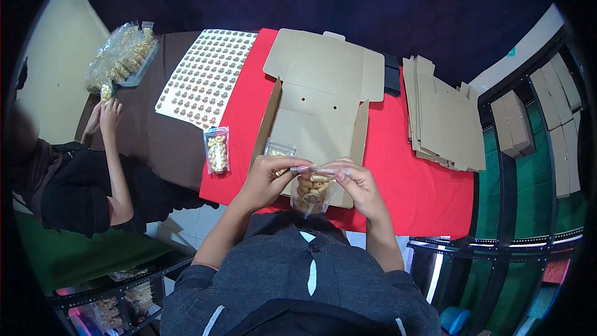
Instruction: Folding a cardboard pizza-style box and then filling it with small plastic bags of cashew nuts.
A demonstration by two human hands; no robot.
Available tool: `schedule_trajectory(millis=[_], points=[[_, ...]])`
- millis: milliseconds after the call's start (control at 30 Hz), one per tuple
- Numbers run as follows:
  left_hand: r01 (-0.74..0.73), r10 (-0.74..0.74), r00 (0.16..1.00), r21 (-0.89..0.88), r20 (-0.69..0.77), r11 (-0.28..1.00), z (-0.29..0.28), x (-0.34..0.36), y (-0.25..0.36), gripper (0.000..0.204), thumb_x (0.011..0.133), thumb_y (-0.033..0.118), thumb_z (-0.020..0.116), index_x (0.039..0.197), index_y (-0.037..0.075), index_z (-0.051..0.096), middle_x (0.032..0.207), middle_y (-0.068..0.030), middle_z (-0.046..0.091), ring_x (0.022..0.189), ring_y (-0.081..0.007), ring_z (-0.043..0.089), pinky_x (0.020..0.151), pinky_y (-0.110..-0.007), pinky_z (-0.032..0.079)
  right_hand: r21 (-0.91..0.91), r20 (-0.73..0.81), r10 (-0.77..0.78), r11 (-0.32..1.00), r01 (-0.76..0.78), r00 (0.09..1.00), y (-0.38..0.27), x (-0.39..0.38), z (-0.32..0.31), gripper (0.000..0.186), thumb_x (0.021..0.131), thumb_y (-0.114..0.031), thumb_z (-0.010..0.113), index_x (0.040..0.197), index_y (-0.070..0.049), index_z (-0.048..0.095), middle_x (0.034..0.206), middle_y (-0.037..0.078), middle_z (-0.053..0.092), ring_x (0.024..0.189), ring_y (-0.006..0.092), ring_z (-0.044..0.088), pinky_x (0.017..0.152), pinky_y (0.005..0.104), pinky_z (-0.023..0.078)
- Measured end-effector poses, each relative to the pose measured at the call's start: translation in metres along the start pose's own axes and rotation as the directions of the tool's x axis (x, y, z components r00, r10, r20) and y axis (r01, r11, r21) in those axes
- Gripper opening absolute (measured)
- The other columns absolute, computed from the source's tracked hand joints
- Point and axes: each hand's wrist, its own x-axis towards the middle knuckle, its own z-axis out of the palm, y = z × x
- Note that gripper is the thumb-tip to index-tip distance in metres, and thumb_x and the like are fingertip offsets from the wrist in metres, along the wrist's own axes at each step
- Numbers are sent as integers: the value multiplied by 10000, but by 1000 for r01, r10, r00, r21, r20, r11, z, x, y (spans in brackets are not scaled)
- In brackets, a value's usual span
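Observation:
Both my hands pinch the top edge of a clear zip pouch [313, 194] filled with pale, curved snack pieces. My left hand [268, 179] is closed on its left corner, and my right hand [360, 188] is closed on its right corner. The pouch hangs upright in front of my chest, over the near edge of an open cardboard box [311, 112]. Inside the box, partly hidden behind my left hand, lies another snack pouch [281, 148]. A third filled pouch [216, 151] rests on the red cloth to the left of the box.
A sheet of round stickers [205, 74] lies at the far left of the red cloth [429, 199]. Flattened cardboard boxes [444, 118] are stacked at right, near shelves with folded boxes [513, 124]. At left, a co-worker's hands [107, 115] hold a pouch beside bagged snacks [124, 56].

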Motion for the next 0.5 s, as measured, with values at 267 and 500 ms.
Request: schedule_trajectory(millis=[267,500], points=[[-138,126,978,-65,-165,988,15,5,-10,310,898,125,538,1185,11,566,1106,-160,630,1008,-215,613,855,-309,464,-5,-226,41,999,-43,973,2,7,11,331,964,-217,433,1100,18,622,1106,143,590,1075,233,530,918,327,404],[-239,219,943,-51,-250,970,38,-2,-10,886,774,139,714,1434,65,127,1213,-154,556,1150,-233,513,1008,-385,344,-440,-401,-267,895,72,876,11,10,35,301,876,-107,573,1168,-41,610,1019,133,530,941,227,522,816,333,434]])
